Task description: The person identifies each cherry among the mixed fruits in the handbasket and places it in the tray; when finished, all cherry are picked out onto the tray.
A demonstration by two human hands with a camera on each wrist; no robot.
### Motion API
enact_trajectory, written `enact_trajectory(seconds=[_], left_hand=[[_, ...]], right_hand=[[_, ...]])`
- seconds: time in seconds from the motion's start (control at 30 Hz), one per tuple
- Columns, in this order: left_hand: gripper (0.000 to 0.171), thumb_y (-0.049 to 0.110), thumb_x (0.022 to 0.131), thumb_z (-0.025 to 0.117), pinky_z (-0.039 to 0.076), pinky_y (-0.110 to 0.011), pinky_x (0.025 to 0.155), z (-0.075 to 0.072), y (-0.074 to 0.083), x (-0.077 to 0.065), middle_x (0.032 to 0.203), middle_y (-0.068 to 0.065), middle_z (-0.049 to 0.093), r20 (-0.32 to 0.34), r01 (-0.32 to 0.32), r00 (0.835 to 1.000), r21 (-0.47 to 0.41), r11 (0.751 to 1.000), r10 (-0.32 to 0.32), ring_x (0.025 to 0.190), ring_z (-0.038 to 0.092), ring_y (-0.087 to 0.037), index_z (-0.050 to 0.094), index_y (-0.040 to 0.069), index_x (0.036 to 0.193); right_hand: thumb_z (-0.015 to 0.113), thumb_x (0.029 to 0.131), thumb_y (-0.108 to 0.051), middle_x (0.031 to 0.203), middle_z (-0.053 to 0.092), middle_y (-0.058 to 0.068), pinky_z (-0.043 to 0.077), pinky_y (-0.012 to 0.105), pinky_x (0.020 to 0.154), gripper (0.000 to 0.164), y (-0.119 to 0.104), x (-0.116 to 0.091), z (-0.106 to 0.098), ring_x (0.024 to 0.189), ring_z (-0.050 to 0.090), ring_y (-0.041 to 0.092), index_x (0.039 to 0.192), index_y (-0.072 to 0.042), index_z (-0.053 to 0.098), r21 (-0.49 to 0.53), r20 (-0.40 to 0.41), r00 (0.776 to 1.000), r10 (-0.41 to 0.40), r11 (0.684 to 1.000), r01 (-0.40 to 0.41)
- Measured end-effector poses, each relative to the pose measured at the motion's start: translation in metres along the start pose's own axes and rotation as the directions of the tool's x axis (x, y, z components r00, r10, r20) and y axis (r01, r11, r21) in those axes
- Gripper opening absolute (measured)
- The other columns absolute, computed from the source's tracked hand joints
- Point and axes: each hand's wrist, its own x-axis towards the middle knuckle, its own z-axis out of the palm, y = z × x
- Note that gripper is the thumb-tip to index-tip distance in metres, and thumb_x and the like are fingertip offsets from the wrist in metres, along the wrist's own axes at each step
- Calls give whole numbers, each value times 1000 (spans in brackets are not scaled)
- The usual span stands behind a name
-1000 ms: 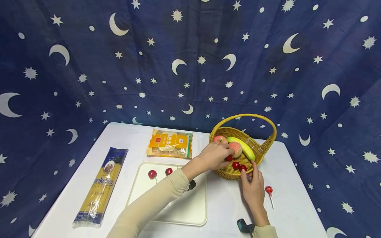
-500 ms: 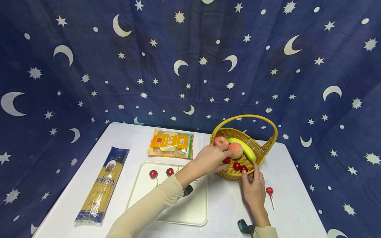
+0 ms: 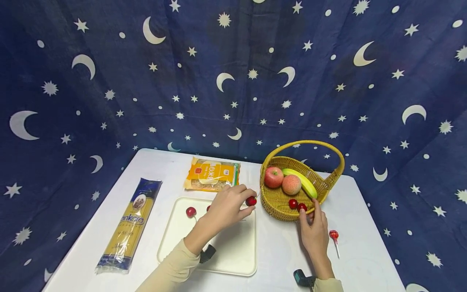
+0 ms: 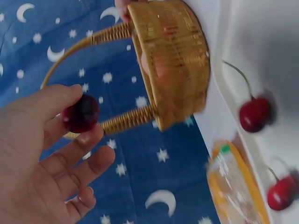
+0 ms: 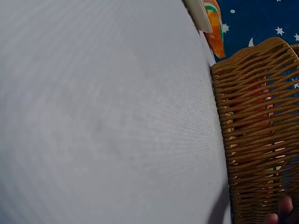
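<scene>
My left hand (image 3: pixel 228 207) pinches a dark red cherry (image 3: pixel 251 201) between thumb and fingers, above the far right corner of the cream tray (image 3: pixel 233 259). The left wrist view shows this held cherry (image 4: pixel 81 113) close up. Two stemmed cherries lie on the tray, one at the left (image 3: pixel 191 211) and one mostly hidden behind the hand. My right hand (image 3: pixel 314 231) grips the near rim of the wicker basket (image 3: pixel 275 209). Inside the basket are an apple (image 3: pixel 273 177), a peach (image 3: pixel 291 185), a banana (image 3: pixel 303 182) and two cherries (image 3: pixel 293 203).
A long pasta packet (image 3: pixel 129 225) lies left of the tray. Behind the tray is an orange bag of grain (image 3: pixel 212 174). A red lollipop (image 3: pixel 334 236) lies right of my right hand. The basket's tall handle (image 3: pixel 308 142) arches above it, near the starry backdrop.
My left hand has come out of the basket and moved left with a cherry, to above the tray's edge. The right hand has stayed at the basket rim.
</scene>
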Motion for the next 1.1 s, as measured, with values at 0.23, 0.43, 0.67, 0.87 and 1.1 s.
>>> enact_trajectory(seconds=[0.23, 0.43, 0.67, 0.87, 1.1], left_hand=[[29, 28, 85, 89, 49, -32, 77, -18, -24, -53, 94, 9, 74, -84, 170, 982, -34, 985, -172, 80, 66, -10, 78, 23, 111], [30, 28, 83, 91, 41, -28, 73, -30, -40, -96, 90, 11, 72, -79, 329, 941, -3, 944, -328, 76, 61, -8, 77, 23, 109], [34, 25, 80, 93, 44, -31, 72, -36, -50, -137, 92, 7, 76, -102, 442, 893, 24, 897, -438, 77, 67, -11, 77, 21, 110], [34, 24, 79, 92, 50, -37, 74, -29, -56, -159, 93, 3, 77, -81, 478, 876, 28, 878, -475, 78, 70, -16, 78, 19, 110], [32, 27, 80, 92, 52, -41, 76, -17, -60, -174, 90, 3, 77, 53, 540, 839, 47, 840, -542, 76, 69, -16, 78, 18, 108]], right_hand=[[54, 109, -41, 106, 51, 10, 33, 34, 70, 63, 0, -4, 2, 94, 45, 21, 164, -17, 37, 0, 17, 1000, 15, 1000, -15], [54, 109, -40, 106, 51, 9, 33, 33, 71, 62, 1, -4, 2, 94, 45, 20, 164, -16, 37, -2, 16, 1000, 18, 1000, -18], [55, 109, -39, 104, 51, 10, 33, 33, 70, 62, 1, -1, 1, 93, 44, 20, 164, -15, 38, -2, -12, 1000, -3, 1000, 3], [55, 109, -39, 104, 51, 10, 33, 33, 71, 62, 1, -1, 2, 93, 44, 20, 164, -16, 37, -1, -3, 1000, 1, 1000, -1], [55, 109, -40, 104, 50, 9, 33, 33, 70, 62, -1, -1, 1, 92, 43, 20, 164, -16, 38, 7, -7, 1000, -6, 1000, 6]])
